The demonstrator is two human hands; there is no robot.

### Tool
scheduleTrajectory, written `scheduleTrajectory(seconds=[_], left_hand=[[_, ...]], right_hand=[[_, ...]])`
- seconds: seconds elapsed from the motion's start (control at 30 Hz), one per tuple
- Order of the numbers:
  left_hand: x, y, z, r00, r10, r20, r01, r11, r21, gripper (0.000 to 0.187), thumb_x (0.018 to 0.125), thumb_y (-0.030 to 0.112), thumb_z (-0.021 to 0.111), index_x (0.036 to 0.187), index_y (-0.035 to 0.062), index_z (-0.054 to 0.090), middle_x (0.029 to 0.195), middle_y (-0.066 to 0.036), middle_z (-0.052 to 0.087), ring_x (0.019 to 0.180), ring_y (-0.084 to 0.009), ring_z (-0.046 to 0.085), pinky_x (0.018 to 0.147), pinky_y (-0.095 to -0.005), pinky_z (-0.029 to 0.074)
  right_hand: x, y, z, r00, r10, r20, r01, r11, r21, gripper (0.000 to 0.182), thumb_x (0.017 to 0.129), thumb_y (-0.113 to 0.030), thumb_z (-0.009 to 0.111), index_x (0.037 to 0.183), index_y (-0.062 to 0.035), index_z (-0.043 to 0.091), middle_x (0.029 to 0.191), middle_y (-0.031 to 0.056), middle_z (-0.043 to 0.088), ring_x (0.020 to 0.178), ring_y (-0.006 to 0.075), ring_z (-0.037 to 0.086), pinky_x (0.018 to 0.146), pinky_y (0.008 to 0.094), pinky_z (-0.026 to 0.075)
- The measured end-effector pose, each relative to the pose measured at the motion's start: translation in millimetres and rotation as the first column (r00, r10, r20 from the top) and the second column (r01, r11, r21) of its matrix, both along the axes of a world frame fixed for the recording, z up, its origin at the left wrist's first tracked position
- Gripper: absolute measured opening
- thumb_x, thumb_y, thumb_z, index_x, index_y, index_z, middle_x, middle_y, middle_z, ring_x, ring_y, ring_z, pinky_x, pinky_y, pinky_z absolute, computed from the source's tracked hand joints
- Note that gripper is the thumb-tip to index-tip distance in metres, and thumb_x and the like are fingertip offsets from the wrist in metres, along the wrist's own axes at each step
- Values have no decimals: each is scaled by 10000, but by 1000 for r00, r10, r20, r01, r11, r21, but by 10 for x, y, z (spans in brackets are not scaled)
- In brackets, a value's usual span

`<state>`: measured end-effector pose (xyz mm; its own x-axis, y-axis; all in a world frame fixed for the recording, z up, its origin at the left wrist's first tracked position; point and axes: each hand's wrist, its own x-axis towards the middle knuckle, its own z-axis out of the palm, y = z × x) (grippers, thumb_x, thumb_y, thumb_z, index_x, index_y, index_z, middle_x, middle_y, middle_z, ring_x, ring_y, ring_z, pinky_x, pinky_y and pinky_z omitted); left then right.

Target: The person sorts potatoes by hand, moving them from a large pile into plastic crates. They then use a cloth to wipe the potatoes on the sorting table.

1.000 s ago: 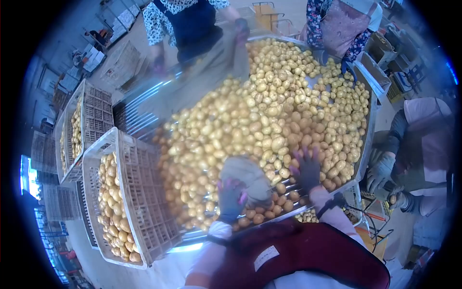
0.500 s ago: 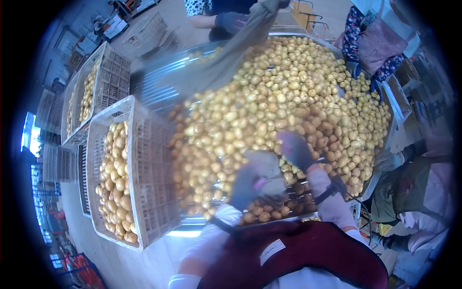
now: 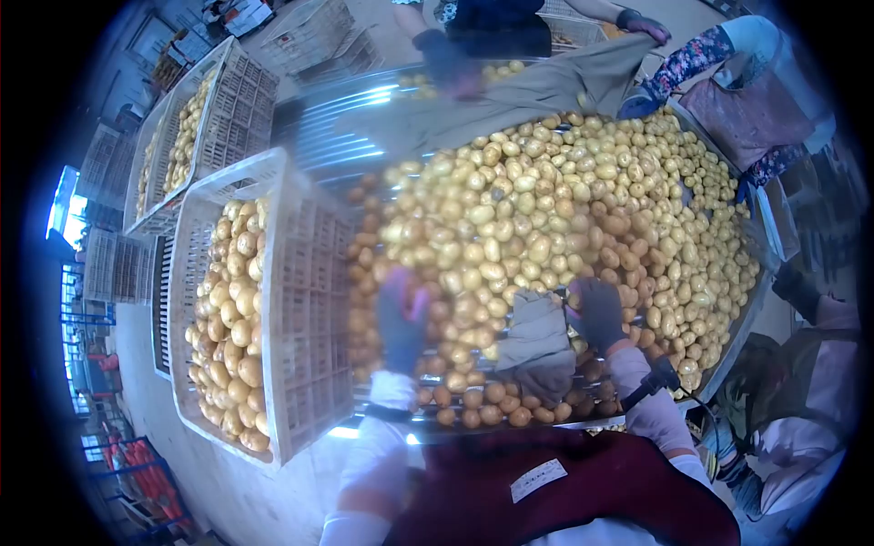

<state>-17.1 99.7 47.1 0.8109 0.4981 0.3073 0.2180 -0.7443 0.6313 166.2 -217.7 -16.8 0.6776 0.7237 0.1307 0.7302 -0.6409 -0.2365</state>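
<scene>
Many round, yellow-brown potatoes [image 3: 510, 218] lie over a ribbed metal sorting table. My left hand [image 3: 402, 318], in a dark glove with pink fingertips, is over the left side of the heap, above or touching potatoes. Motion smears its fingers. A crumpled grey-green cloth [image 3: 537, 341] lies near the table's front edge, between my hands. Along the cloth's right side is my gloved right hand [image 3: 599, 314], its fingers curled in at the potatoes; what they hold, if anything, is hidden. Browner potatoes [image 3: 496, 400] sit in a row along the front edge.
To my left stands a white plastic crate [image 3: 273, 318] of potatoes, with another filled crate [image 3: 209, 127] behind it. Across the table, co-workers' gloved hands [image 3: 645, 27] hold a large grey cloth [image 3: 537, 100] over the potatoes. Another person [image 3: 810, 364] is at my right.
My left hand has moved left, off the small cloth and over the potatoes. The cloth now lies by my right hand. Across the table, the large cloth has been drawn out to the right.
</scene>
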Motion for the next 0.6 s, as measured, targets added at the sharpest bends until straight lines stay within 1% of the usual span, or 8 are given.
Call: scheduleTrajectory(seconds=[0.17, 0.27, 0.33, 0.37, 0.4, 0.47, 0.53, 0.6], left_hand=[[112, 520, -385, 970, 243, -25, -229, 939, 257, 594, 882, 314, 712, 1364, 26, 517, 1268, -224, 558, 1128, -355, 568, 960, -446, 474], [299, 285, -424, 915, 271, -300, -159, 923, 350, 642, 818, 392, 759, 1340, 76, 561, 1100, -163, 650, 886, -352, 644, 814, -501, 528], [525, -200, -414, 994, 98, 42, -101, 990, 95, 577, 793, 380, 771, 1279, 117, 607, 912, -110, 656, 716, -330, 625, 673, -515, 516], [614, -492, -69, 979, 55, -196, 12, 946, 325, 547, 793, 405, 766, 1234, 108, 641, 895, -124, 653, 752, -313, 622, 692, -488, 494], [627, -722, -283, 999, 2, -41, 8, 968, 249, 515, 799, 415, 753, 1199, 105, 662, 915, -132, 658, 806, -323, 630, 752, -473, 481], [740, -1212, -355, 973, -166, -160, 182, 979, 89, 505, 842, 422, 717, 1226, 101, 648, 958, -121, 669, 902, -341, 631, 838, -512, 465], [843, -1610, -427, 946, -311, -98, 284, 933, -219, 612, 862, 460, 697, 1364, 132, 571, 1219, -146, 625, 1116, -371, 590, 975, -511, 426], [846, -1818, -590, 947, -318, -42, 307, 937, -168, 686, 877, 496, 667, 1447, 156, 496, 1380, -157, 540, 1244, -396, 523, 1051, -571, 340]], right_hand=[[-249, 40, 234, 992, -67, -105, 82, 986, 145, 493, 829, -280, 691, 1269, -83, 593, 1249, 159, 564, 1119, 384, 518, 932, 506, 409], [-620, 89, 313, 995, 23, -102, 10, 950, 313, 535, 823, -246, 693, 1316, -80, 568, 1356, 178, 525, 1223, 420, 469, 1012, 542, 373], [-883, 118, 343, 985, 102, -141, -58, 957, 284, 523, 823, -209, 690, 1314, -82, 563, 1385, 185, 511, 1266, 425, 447, 1043, 554, 352], [-980, 98, 284, 977, 109, -183, -47, 949, 313, 476, 835, -209, 656, 1279, -61, 572, 1332, 197, 531, 1237, 429, 464, 1049, 559, 349], [-1049, 61, 200, 968, 118, -222, -37, 940, 340, 433, 847, -209, 623, 1243, -39, 580, 1280, 208, 551, 1209, 433, 481, 1055, 564, 346], [-1016, -35, 154, 944, 127, -303, 10, 911, 412, 348, 865, -222, 603, 1148, -20, 591, 1189, 228, 577, 1139, 439, 516, 1023, 546, 387], [-1037, -272, 32, 880, -142, -453, 325, 875, 358, 310, 896, -259, 609, 1116, -42, 582, 1136, 184, 595, 1052, 383, 562, 959, 478, 435], [-992, -555, 47, 790, -327, -518, 547, 758, 356, 312, 919, -296, 611, 1095, -40, 582, 1076, 157, 610, 979, 327, 592, 899, 420, 469]])
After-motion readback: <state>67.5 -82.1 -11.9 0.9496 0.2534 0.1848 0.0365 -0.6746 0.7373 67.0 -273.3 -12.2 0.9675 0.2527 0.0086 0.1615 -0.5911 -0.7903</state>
